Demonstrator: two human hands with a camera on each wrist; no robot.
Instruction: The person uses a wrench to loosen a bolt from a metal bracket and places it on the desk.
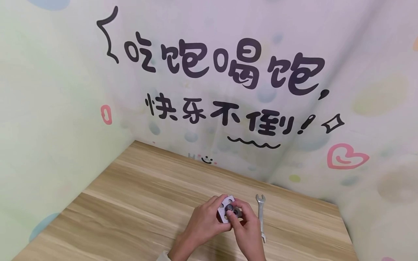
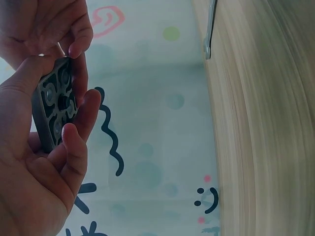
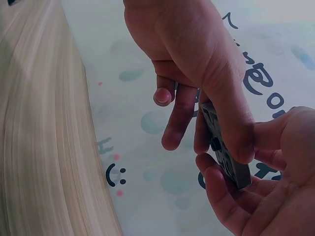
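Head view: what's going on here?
A person holds a small grey metal plate with holes up above the light wooden table. The left hand grips the plate by its edges. The right hand has its fingertips on a dark round part at the plate's middle, apparently pinching it. A silver open-ended wrench lies untouched on the table just to the right of the hands. Whether the dark part is being tightened or loosened cannot be told.

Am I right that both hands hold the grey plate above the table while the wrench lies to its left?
Not quite. The wrench lies on the table to the right of the grey plate, as the head view shows. The left hand and right hand do hold it.
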